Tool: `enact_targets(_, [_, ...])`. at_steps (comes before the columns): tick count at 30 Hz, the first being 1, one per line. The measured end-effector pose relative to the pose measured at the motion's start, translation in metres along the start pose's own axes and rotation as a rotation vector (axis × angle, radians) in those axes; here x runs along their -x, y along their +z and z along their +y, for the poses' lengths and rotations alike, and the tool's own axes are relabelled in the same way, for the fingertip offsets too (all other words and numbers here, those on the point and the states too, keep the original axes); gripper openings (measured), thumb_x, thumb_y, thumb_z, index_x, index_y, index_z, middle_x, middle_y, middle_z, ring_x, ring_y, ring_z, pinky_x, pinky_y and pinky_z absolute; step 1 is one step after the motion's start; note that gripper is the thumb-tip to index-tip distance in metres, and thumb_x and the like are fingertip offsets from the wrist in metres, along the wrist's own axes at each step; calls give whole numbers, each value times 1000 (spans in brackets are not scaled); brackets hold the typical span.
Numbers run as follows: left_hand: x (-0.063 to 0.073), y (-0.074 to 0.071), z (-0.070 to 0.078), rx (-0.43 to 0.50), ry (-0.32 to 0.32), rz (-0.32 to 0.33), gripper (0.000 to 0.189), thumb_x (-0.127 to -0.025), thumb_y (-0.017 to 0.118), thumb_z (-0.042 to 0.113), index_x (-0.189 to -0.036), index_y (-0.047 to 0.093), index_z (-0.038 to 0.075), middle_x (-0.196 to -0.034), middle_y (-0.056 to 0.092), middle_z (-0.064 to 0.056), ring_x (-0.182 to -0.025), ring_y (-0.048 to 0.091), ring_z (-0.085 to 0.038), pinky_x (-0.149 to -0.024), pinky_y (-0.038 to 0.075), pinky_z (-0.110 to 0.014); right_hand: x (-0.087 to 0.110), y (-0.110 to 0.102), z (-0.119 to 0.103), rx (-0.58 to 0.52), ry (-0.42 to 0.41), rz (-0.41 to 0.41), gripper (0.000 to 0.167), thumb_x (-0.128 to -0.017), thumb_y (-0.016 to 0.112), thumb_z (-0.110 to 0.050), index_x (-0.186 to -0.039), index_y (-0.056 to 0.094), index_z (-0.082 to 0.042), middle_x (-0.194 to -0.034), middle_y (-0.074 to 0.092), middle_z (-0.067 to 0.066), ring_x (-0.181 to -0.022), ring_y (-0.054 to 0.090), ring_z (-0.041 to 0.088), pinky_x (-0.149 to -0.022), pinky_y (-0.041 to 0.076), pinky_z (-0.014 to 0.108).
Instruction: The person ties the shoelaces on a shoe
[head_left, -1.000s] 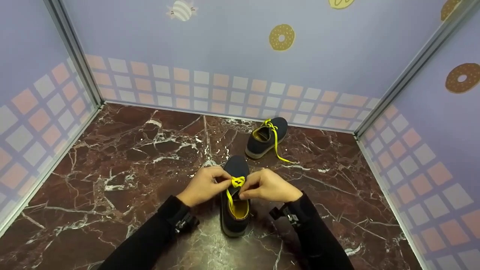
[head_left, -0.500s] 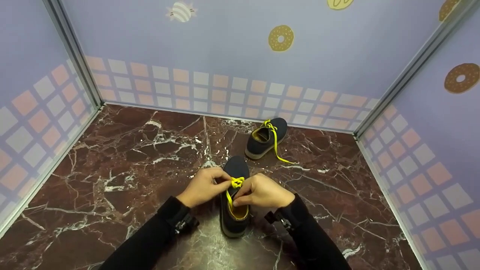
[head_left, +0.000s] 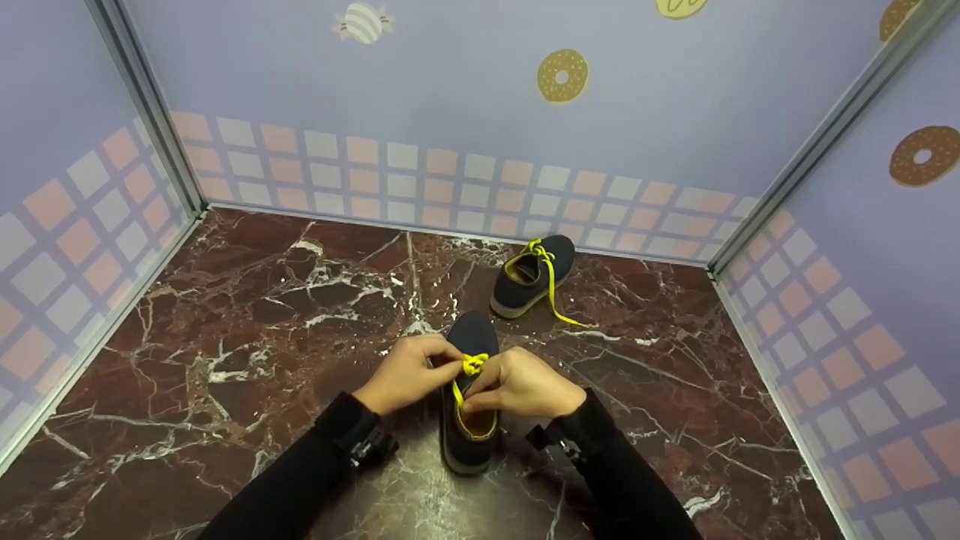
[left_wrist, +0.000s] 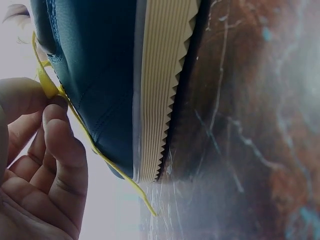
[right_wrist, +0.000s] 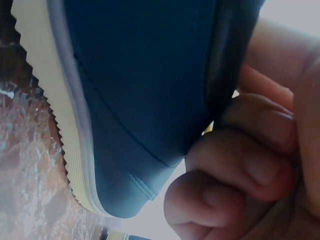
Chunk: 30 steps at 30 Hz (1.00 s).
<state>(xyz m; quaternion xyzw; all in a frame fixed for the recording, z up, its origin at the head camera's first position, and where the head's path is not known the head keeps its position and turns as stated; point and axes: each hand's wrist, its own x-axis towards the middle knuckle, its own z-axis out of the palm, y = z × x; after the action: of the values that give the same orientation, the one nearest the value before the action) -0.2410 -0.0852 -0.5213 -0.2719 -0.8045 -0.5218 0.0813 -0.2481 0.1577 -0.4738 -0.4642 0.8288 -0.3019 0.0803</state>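
Observation:
A dark lace-up shoe [head_left: 472, 331] stands on the floor with its toe pointing away from me. Its yellow shoelace [head_left: 474, 364] is bunched in a knot or loop over the tongue. My left hand [head_left: 409, 373] pinches the lace at the knot's left side; the left wrist view shows thumb and forefinger on the yellow lace [left_wrist: 47, 84], a loose end trailing along the shoe's side. From the right, my right hand [head_left: 525, 382] reaches over the opening, thumb and forefinger at the lace strand on the left. In the right wrist view its fingers are curled beside the shoe [right_wrist: 135, 95], fingertips hidden.
A matching second shoe [head_left: 517, 289] stands farther off to the right, near the back wall, its yellow lace end lying on the floor. Patterned wall panels [head_left: 450, 90] enclose the marbled floor [head_left: 247, 315] at the back and both sides.
My right hand has shifted left over the shoe opening, to the lace strand. My left hand has stayed at the knot, and both shoes stand where they were.

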Motion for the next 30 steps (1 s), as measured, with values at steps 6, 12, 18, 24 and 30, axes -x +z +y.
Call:
enact_targets(6, [0, 0, 1, -1, 4, 0, 6, -97, 84, 6, -102, 86, 9, -97, 77, 1, -89, 71, -15, -83, 60, -30, -1, 1, -4, 56, -5, 17, 11, -95, 92, -30, -97, 91, -19, -90, 81, -11, -75, 67, -6, -68, 55, 16])
enact_targets(12, [0, -1, 2, -9, 12, 6, 6, -96, 84, 6, -102, 85, 8, -96, 78, 1, -88, 71, -13, -83, 60, -30, -2, 3, -5, 84, 6, 26, 9, -95, 92, -30, -96, 91, -21, -89, 80, -13, -76, 66, -5, -70, 53, 16])
enact_targets(18, [0, -1, 1, 3, 14, 2, 5, -98, 84, 7, -102, 86, 8, -96, 78, 0, -88, 70, -14, -82, 59, -28, -1, 4, -5, 37, 15, 27, 5, -96, 91, -25, -94, 91, -20, -89, 79, -13, -76, 65, -5, -70, 52, 16])
enact_targets(24, [1, -1, 0, -3, 23, 4, 7, -97, 83, 5, -102, 86, 8, -97, 78, 0, -88, 70, -15, -82, 59, -28, 1, 0, -1, -52, 61, -2, 5, -98, 88, -19, -94, 87, -18, -85, 74, -15, -72, 62, -2, -66, 50, 18])
enact_targets(30, [1, 0, 3, -32, 67, 15, 7, -95, 83, 5, -101, 85, 8, -99, 78, -4, -91, 71, -18, -84, 60, -32, 8, -11, 5, -170, 131, -34, 9, -99, 79, -12, -92, 77, -17, -84, 66, -14, -69, 57, 3, -62, 48, 22])
